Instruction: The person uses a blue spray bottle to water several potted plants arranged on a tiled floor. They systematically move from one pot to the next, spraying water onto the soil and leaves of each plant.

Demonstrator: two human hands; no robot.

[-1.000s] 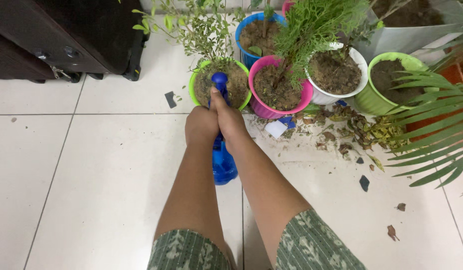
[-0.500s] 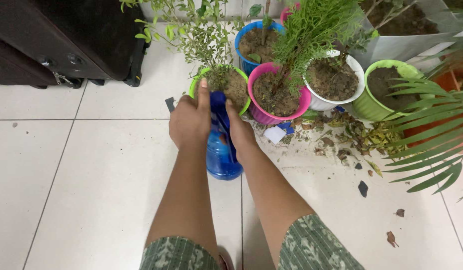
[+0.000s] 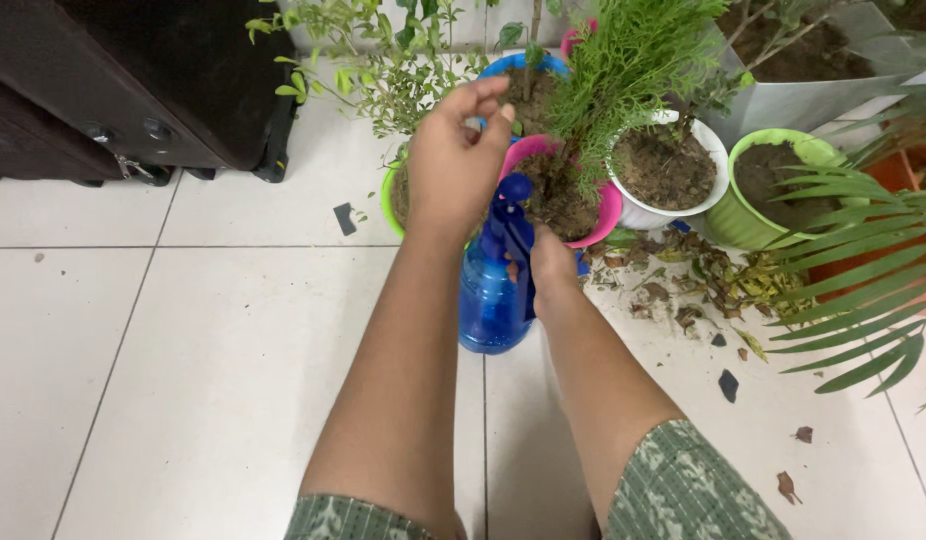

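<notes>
The blue sprayer (image 3: 495, 285) stood on the floor (image 3: 183, 340) just in front of the pink pot (image 3: 573, 195), my right hand (image 3: 551, 272) wrapped round its neck. Left hand (image 3: 453, 165) hung loose and half-spread above the green pot (image 3: 391, 200), holding nothing. My worry was tipping the bottle or snagging those thin stems.

The spray bottle (image 3: 493, 295) is translucent blue plastic, smooth and a little glossy. The pink pot (image 3: 605, 212) and the green pot (image 3: 735, 222) look like shiny plastic. The floor (image 3: 163, 380) is smooth glazed tile. The sleeves (image 3: 683, 490) are matt printed cloth.
</notes>
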